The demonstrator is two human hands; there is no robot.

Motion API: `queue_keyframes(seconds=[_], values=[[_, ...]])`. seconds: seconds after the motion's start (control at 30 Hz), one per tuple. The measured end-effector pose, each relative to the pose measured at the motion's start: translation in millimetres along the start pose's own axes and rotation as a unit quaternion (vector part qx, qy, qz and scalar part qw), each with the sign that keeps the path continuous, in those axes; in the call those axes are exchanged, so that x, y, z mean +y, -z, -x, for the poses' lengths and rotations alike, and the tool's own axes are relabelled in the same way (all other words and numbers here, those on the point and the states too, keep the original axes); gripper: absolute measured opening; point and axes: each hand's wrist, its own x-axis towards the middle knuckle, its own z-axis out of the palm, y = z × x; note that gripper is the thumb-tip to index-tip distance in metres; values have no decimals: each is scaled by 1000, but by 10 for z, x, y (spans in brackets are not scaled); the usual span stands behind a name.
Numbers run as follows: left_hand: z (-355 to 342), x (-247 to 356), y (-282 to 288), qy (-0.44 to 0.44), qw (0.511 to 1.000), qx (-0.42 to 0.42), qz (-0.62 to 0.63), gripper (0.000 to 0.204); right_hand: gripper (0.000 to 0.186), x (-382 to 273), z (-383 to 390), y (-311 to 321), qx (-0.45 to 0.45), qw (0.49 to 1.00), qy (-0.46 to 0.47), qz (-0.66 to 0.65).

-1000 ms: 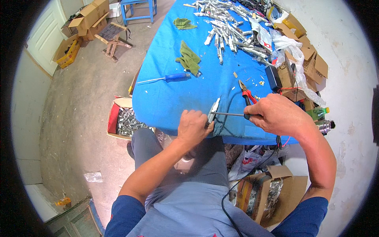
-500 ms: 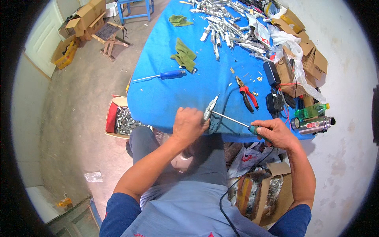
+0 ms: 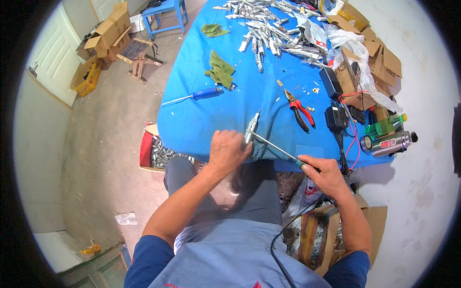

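At the table's near edge my left hand [image 3: 227, 150] is closed around a slim silvery-white metal piece [image 3: 251, 126], its thin end pointing away from me. My right hand [image 3: 327, 177] grips the dark green handle of a long-shafted screwdriver [image 3: 274, 146]. The shaft's tip touches the side of the piece, or lies right against it. What the left fingers cover is hidden. Beyond my hands lie red-and-black pliers [image 3: 299, 110] with jaws pointing away. A blue-handled screwdriver [image 3: 204, 93] rests farther left.
Many similar slim pieces [image 3: 261, 36] are heaped at the far end of the blue-covered table [image 3: 192, 127]. Green cloths [image 3: 221, 69] lie left; black adapters [image 3: 336, 117], a green bottle [image 3: 384, 126] and a steel flask [image 3: 389, 144] stand right. A box of metal parts [image 3: 146, 149] sits below left.
The view has shifted slightly. My right hand and the screwdriver have moved a little left and downward, while the left hand keeps its hold on the metal piece.
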Motion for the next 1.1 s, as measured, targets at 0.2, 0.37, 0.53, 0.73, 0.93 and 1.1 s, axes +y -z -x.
queue_keyframes(seconds=[0.2,0.37,0.53,0.73,0.93,1.1], values=[[-11,15,-11,2,1000,12,2,35,29,-200,-73,242,-45,991,24,126],[12,-6,-26,10,1000,4,-12,35,29,-203,-131,289,-57,992,32,111],[24,-12,-26,13,1000,5,-5,35,28,-278,-215,374,-79,993,24,86],[25,-8,-23,12,1000,-1,-1,34,26,-334,-299,409,-74,990,26,115],[17,1,-15,13,1000,8,1,35,28,-394,-322,428,-89,988,19,126],[14,-6,-9,9,1000,13,7,36,28,-504,-357,460,-104,982,13,157]])
